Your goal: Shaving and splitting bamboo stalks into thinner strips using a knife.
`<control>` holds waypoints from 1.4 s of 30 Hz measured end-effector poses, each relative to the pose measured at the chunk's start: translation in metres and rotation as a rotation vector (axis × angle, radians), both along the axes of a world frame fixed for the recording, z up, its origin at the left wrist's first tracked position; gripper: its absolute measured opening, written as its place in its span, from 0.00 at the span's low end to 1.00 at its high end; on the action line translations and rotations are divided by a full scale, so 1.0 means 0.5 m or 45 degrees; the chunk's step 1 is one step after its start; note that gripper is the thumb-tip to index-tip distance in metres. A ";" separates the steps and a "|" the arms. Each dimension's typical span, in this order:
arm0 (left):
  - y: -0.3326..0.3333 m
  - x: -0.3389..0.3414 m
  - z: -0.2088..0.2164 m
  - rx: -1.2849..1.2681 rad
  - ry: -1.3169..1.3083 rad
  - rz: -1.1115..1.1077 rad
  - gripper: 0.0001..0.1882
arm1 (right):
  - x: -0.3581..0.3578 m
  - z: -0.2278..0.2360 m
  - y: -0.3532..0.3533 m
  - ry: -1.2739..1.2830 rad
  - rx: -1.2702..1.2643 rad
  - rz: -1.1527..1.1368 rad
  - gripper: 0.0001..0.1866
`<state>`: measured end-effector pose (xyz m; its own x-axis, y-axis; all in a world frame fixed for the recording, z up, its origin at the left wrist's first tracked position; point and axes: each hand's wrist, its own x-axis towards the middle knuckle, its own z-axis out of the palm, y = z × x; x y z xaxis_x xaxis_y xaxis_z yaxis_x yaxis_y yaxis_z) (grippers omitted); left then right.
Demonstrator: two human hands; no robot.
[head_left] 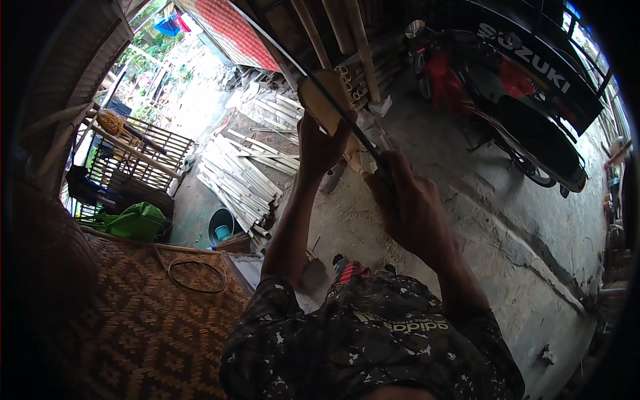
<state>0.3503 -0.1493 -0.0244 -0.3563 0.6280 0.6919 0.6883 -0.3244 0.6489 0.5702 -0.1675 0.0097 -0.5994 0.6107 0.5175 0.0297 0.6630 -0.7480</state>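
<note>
The left hand [321, 148] is raised at arm's length and grips the lower end of a short, pale bamboo piece [325, 100], fingers wrapped around it so that it stands tilted up and to the left. The right hand [408, 205] is nearer and lower, clenched around the handle of a long dark blade [333, 107]; the handle itself is hidden in the fist. The blade runs from that fist up and to the left, crossing in front of the bamboo piece and lying against it near its upper part. Both hands are held in the air over the concrete floor [493, 227], a little apart from each other.

Below the hands, near the person's patterned dark shirt [373, 340], a small red and dark thing lies on the floor, too blurred to tell. To the left, a pile of split pale bamboo strips [240, 180] is spread on the ground, with a dark round bucket [221, 225] just beside its near end. Nearer on the left lies a woven mat [147, 320] with a coiled ring of thin cane [197, 274] on it. Past the mat's far edge sit a green bag [137, 221] and a slatted bamboo frame [143, 153]. Far ahead, whole bamboo poles [347, 33] lean upright. On the right a black and red motorcycle [513, 100] stands on the floor.
</note>
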 end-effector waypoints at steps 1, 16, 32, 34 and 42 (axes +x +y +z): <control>-0.006 -0.004 0.003 -0.050 -0.029 0.025 0.14 | 0.000 0.002 -0.002 0.004 0.001 0.009 0.13; -0.021 -0.027 0.010 -0.013 -0.126 -0.143 0.14 | 0.008 0.023 0.006 -0.031 -0.033 0.140 0.14; 0.016 -0.017 0.009 -0.018 -0.120 0.044 0.15 | -0.005 0.017 0.010 -0.028 0.095 -0.006 0.13; 0.025 -0.026 -0.001 0.025 -0.102 0.009 0.16 | -0.004 0.016 0.013 -0.015 0.101 0.007 0.13; 0.025 -0.022 0.014 -0.088 -0.229 -0.069 0.16 | 0.002 0.029 0.008 -0.030 -0.009 0.026 0.14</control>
<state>0.3392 -0.1368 -0.0174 -0.4347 0.6933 0.5748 0.5423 -0.3081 0.7817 0.5711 -0.1637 0.0239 -0.6241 0.6017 0.4984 0.0339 0.6582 -0.7521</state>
